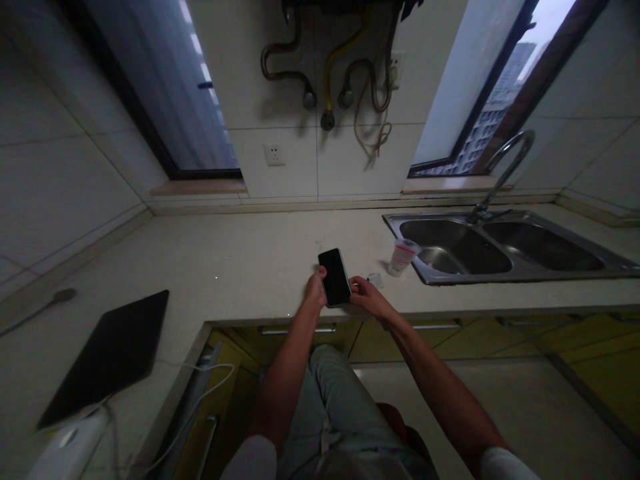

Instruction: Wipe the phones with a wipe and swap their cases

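A smartphone [336, 277] with a dark screen is held above the front of the pale countertop [260, 260]. My left hand [315, 288] grips its left edge, the thumb lying over the side of the screen. At the phone's lower right edge is my right hand [367, 295], its fingers bent and touching that side. Whether those fingers hold anything besides the phone is too small to tell. Just beyond my right hand lies a small clear plastic piece [375, 281]. A clear plastic cup [403, 257] with red print stands farther right, by the sink.
On the right is a steel double sink [430, 277] with a curved tap [510, 150]. A black flat panel [113, 353] lies on the left counter, near a white device [70, 447] and a white cable [200, 393]. Pipes [327, 80] hang on the wall. Drawers [300, 337] run below.
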A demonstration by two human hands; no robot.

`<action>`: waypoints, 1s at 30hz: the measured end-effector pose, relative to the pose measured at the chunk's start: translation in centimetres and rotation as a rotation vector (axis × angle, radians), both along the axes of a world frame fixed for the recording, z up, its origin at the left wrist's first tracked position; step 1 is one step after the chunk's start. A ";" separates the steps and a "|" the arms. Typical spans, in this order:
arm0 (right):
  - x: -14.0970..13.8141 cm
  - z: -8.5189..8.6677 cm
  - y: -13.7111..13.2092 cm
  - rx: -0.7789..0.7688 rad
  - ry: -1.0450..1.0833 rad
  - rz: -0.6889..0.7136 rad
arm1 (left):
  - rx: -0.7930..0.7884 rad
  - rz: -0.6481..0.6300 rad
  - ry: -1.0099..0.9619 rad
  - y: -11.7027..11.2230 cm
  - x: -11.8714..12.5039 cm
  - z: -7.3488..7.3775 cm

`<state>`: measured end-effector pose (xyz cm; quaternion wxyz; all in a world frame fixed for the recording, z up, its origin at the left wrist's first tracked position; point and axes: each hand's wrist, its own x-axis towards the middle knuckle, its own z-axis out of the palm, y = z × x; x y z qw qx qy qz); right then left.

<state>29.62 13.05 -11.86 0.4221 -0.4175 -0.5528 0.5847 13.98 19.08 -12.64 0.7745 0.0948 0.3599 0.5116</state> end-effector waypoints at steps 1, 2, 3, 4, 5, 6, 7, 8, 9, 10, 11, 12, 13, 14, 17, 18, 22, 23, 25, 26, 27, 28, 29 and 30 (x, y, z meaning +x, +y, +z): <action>0.1 0.0 0.1 -0.002 -0.006 0.004 | -0.006 0.010 0.008 0.0 0.0 0.0; 0.1 0.1 0.2 -0.005 -0.011 0.009 | -0.015 0.023 0.017 0.0 0.0 0.1; 0.2 0.2 0.3 -0.008 -0.015 0.014 | -0.021 0.037 0.025 -0.1 0.1 0.2; 0.3 0.3 0.3 -0.013 -0.017 0.019 | -0.022 0.050 0.029 -0.2 0.1 0.3; 0.3 0.4 0.3 -0.019 -0.016 0.025 | -0.021 0.062 0.033 -0.3 0.1 0.3; 0.3 0.4 0.3 -0.028 -0.012 0.032 | -0.019 0.070 0.037 -0.3 0.1 0.4; 0.4 0.5 0.3 -0.037 -0.003 0.041 | -0.018 0.075 0.041 -0.4 0.1 0.5; 0.4 0.5 0.3 -0.044 0.009 0.047 | -0.018 0.077 0.045 -0.4 0.2 0.5; 0.4 0.5 0.3 -0.051 0.023 0.054 | -0.019 0.076 0.050 -0.4 0.2 0.6; 0.4 0.5 0.2 -0.055 0.037 0.061 | -0.021 0.075 0.055 -0.3 0.2 0.6; 0.4 0.5 0.2 -0.057 0.050 0.060 | -0.024 0.074 0.061 -0.2 0.3 0.6; 0.4 0.4 0.2 -0.054 0.061 0.053 | -0.028 0.074 0.068 -0.1 0.4 0.7; 0.4 0.3 0.2 -0.050 0.068 0.042 | -0.033 0.073 0.078 0.1 0.5 0.7; 0.4 0.1 0.2 -0.045 0.073 0.031 | -0.038 0.071 0.088 0.2 0.5 0.7; 0.4 -0.3 0.3 -0.039 0.083 0.008 | -0.051 0.063 0.117 0.4 0.8 0.7; 0.4 -0.4 0.3 -0.047 0.086 0.004 | -0.052 0.061 0.126 0.4 0.8 0.7; 0.2 -0.7 -0.1 -0.113 0.119 -0.047 | -0.048 0.063 0.167 0.2 0.8 0.5; 0.2 -0.6 -0.2 -0.137 0.146 -0.053 | -0.049 0.060 0.177 0.2 0.8 0.4; 0.1 -0.4 -0.4 -0.189 0.224 -0.044 | -0.056 0.055 0.197 0.2 0.8 0.3; 0.1 -0.2 -0.5 -0.218 0.261 -0.028 | -0.058 0.054 0.207 0.2 0.9 0.3; 0.2 0.1 -0.5 -0.245 0.289 -0.010 | -0.060 0.054 0.215 0.3 0.9 0.2; 0.2 0.3 -0.5 -0.270 0.301 0.008 | -0.059 0.055 0.221 0.3 0.9 0.1; 0.2 0.5 -0.4 -0.291 0.302 0.022 | -0.056 0.057 0.224 0.3 0.9 0.0; 0.3 0.6 -0.3 -0.305 0.296 0.032 | -0.050 0.060 0.225 0.4 0.9 0.0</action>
